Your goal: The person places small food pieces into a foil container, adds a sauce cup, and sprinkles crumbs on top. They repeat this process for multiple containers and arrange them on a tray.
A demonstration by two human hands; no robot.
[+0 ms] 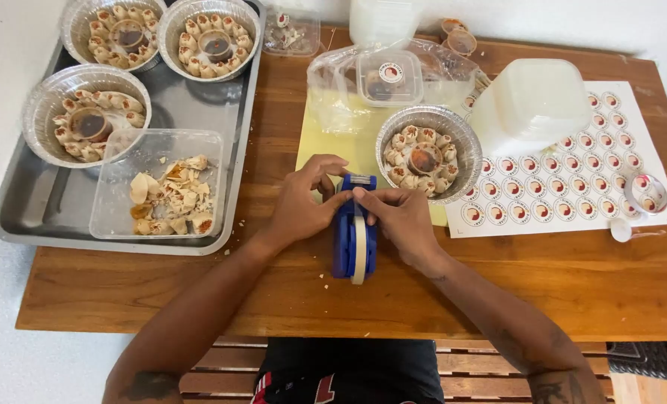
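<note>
Blue tape dispenser (346, 238), one, upright on wooden table (288, 292) between left hand (301, 203) and right hand (398, 218), both clasped on it, fingertips at its top; foil dumpling bowls: four, nearest (429, 152) just behind.

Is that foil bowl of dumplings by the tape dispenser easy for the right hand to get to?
Probably yes: the right hand rests on the blue tape dispenser, and the foil bowl sits just beyond it with nothing between.
</note>
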